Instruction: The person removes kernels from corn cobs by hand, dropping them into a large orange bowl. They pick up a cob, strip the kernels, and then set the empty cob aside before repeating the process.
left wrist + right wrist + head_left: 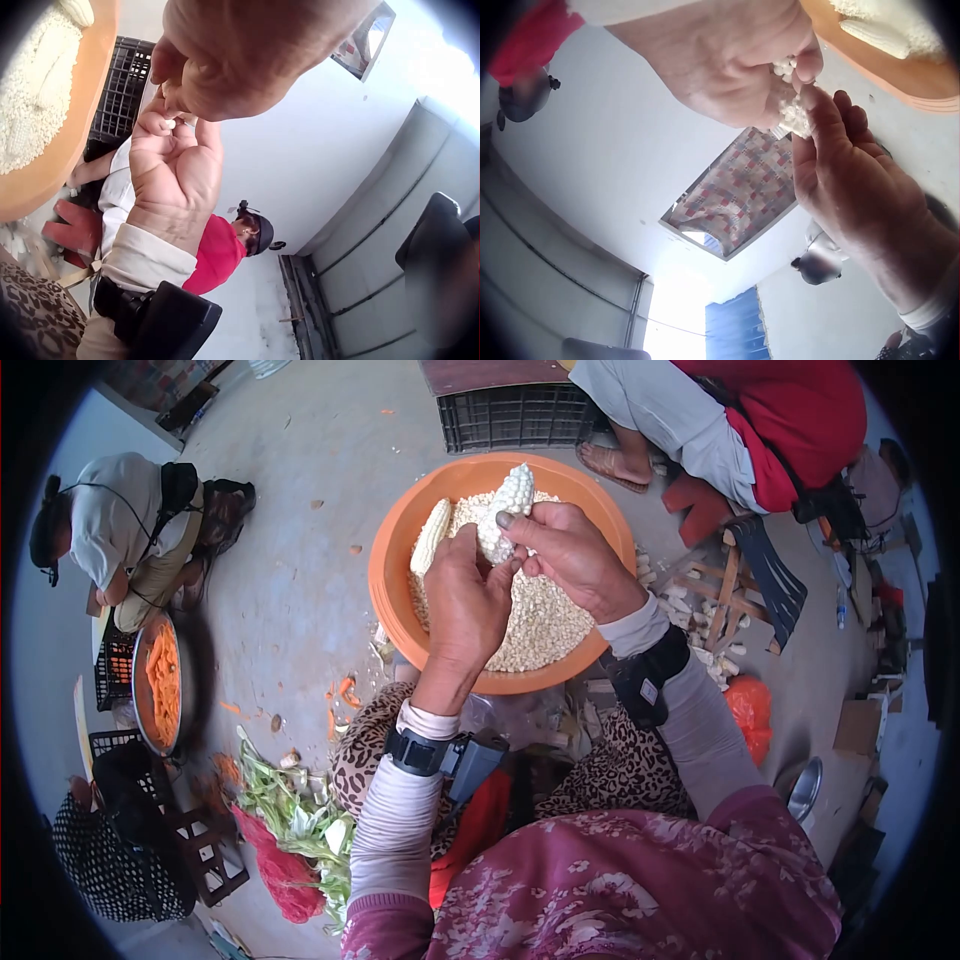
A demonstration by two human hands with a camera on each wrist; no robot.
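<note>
A white corn cob point(508, 510) is held up over an orange basin point(392, 600) of loose kernels point(545, 622). The right hand point(580, 555) grips the cob, its thumb lying across the front. From below, the left hand point(468, 595) has its fingers curled at the cob's lower end. In the right wrist view both hands meet at the cob point(795, 112), the left hand point(862, 180) with thumb and fingers against it. A white kernel point(171, 124) shows at the right hand point(176, 161) in the left wrist view. Another cob point(430, 538) lies on the kernels at the basin's left.
Husks point(310, 815) and a red net bag point(275, 865) lie at lower left. A metal bowl point(180, 695) with orange pieces stands farther left. Bare cobs point(700, 625) lie right of the basin near a wooden stool frame point(728, 595). Other people sit at left and upper right.
</note>
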